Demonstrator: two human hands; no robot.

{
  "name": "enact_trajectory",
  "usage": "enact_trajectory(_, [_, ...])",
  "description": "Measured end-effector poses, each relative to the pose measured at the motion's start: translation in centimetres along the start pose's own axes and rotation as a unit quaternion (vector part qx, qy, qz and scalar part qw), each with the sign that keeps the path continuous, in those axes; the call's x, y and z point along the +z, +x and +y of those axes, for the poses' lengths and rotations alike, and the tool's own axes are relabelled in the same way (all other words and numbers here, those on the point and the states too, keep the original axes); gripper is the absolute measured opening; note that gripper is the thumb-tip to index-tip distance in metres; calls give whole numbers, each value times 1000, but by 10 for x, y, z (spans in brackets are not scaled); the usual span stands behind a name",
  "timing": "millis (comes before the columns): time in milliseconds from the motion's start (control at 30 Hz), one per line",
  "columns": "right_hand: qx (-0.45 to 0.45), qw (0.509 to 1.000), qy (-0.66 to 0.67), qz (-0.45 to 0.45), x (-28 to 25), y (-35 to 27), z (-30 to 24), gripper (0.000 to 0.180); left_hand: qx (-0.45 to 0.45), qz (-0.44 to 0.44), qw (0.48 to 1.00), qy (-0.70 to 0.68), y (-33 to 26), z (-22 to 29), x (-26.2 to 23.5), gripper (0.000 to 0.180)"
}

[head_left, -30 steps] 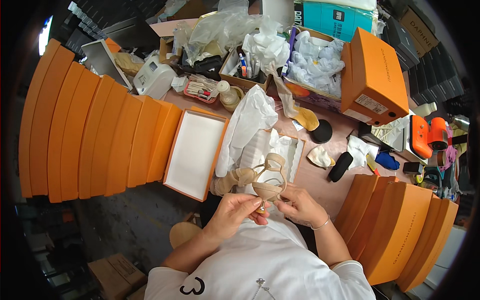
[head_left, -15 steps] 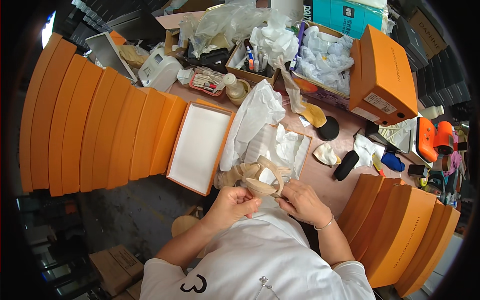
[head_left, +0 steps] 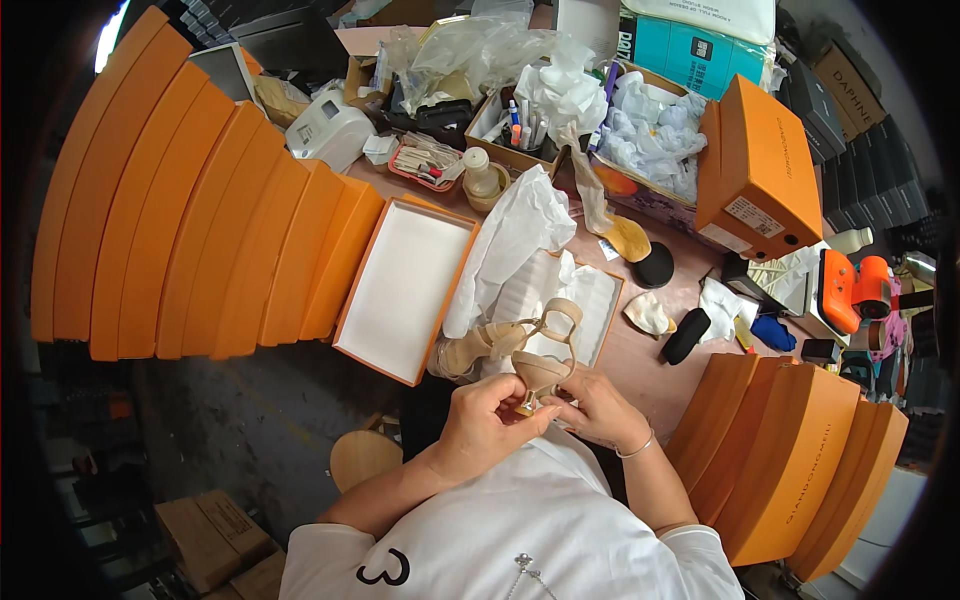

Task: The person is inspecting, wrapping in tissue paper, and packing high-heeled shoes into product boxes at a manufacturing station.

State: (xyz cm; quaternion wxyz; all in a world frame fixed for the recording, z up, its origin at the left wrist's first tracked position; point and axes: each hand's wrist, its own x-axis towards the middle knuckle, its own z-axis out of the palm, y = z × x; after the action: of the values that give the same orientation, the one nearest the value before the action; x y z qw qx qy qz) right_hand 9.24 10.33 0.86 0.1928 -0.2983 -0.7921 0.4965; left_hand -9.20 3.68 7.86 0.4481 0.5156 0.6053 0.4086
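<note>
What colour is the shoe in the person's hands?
The shoe is beige, best seen in the head view.

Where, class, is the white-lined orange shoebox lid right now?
In the head view, the lid is left of centre, between the row of orange shoeboxes and the white tissue paper, above and left of the left hand.

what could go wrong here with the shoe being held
The beige shoe could slip: the left hand and right hand seem to grip it low, around the heel end. The other shoe looks close beside it, so a careless move might knock or scuff it.
</note>
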Motion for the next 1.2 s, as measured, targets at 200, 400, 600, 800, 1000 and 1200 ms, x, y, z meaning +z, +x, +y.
enact_trajectory(200, [24,999,13,-19,2,-3,-11,16,-42,-52,992,-106,-7,0,-9,19])
enact_trajectory(400, [-29,997,-70,6,0,-3,-14,16,-176,-140,946,-234,-8,-15,-24,23])
enact_trajectory(600, [-30,984,-170,36,7,-7,-11,18,-113,-68,989,-68,-2,-36,-22,19])
enact_trajectory(800, [-8,993,-114,36,11,-5,-4,13,48,6,984,171,-2,-36,-13,17])
enact_trajectory(1000, [18,999,-24,16,9,2,-9,18,25,-44,995,89,-5,-17,-9,19])
enact_trajectory(1200, [-2,999,-19,27,5,4,-1,14,44,-94,994,38,-2,-6,-16,22])
